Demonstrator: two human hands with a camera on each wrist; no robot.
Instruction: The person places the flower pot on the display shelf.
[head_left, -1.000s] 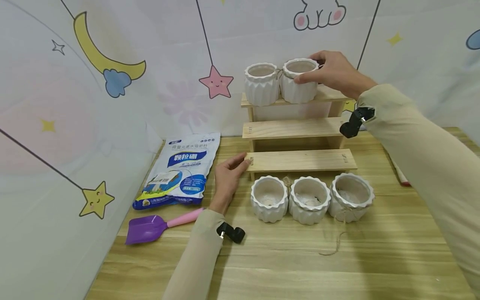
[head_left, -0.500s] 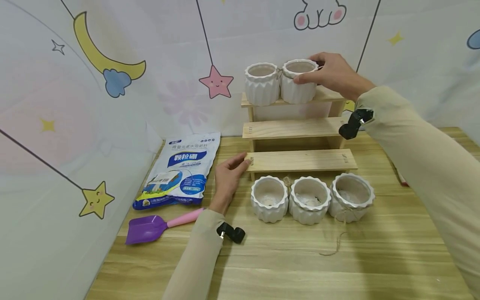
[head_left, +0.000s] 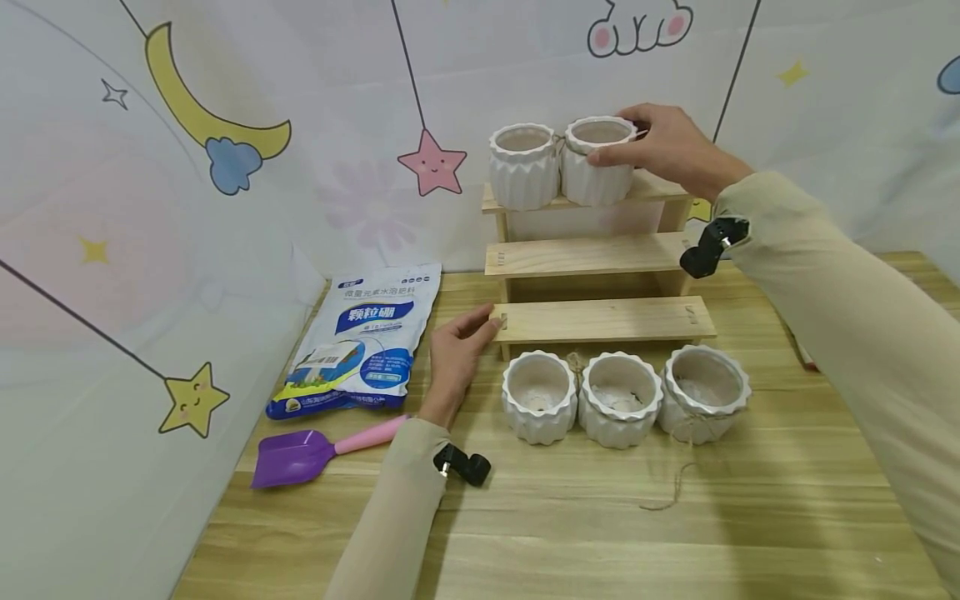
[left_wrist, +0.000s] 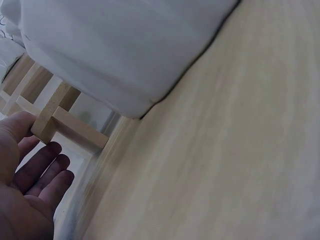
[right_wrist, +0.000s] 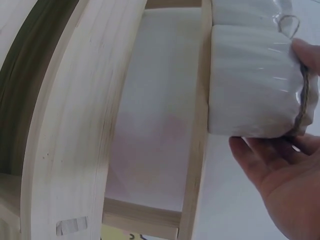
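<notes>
With the right hand (head_left: 663,152), gripping a white pot (head_left: 597,182) upright on the top shelf (head_left: 660,188); with the left hand (head_left: 453,357), pinching the end of the bottom shelf (head_left: 600,321), from this angle seemingly to brace it.

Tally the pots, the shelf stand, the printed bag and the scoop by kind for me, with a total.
White pots: 5 (2 on the top shelf, 3 on the table)
Three-tier wooden stand: 1
Printed bag: 1
Purple scoop with pink handle: 1
Total: 8
</notes>
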